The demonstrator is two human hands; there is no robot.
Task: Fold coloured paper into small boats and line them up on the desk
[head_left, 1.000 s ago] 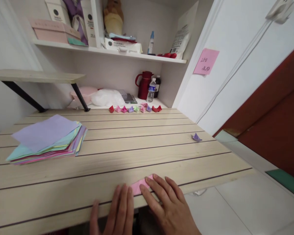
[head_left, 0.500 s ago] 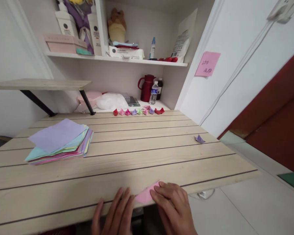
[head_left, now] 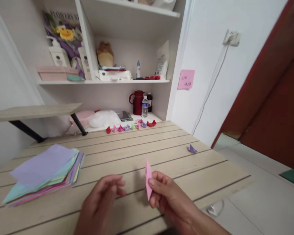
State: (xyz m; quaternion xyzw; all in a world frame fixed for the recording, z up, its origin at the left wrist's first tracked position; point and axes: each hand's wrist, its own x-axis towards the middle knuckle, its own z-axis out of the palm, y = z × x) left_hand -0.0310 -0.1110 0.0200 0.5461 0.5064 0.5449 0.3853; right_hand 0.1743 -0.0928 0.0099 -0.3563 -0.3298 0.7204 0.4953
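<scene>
Between the thumb and fingers of my right hand (head_left: 165, 194) is a folded piece of pink paper (head_left: 148, 179), held up on edge above the table. To its left is my left hand (head_left: 101, 200), slightly blurred, with its fingers apart and nothing in them; it does not touch the paper. Farther off, a row of small folded paper boats (head_left: 126, 127) in red, pink, purple and green lines the back of the table. A single purple paper boat (head_left: 192, 149) lies at the right side.
A stack of coloured paper sheets (head_left: 45, 169) lies at the left of the wooden table (head_left: 117, 156). Behind it stands a small raised shelf (head_left: 39, 111) on black legs. A red jug (head_left: 138, 102) and a water bottle (head_left: 144, 107) stand at the back.
My right hand has lifted the pink paper off the table edge and turned it upright. My left hand has come up off the table and moved left. The camera view has tilted upward.
</scene>
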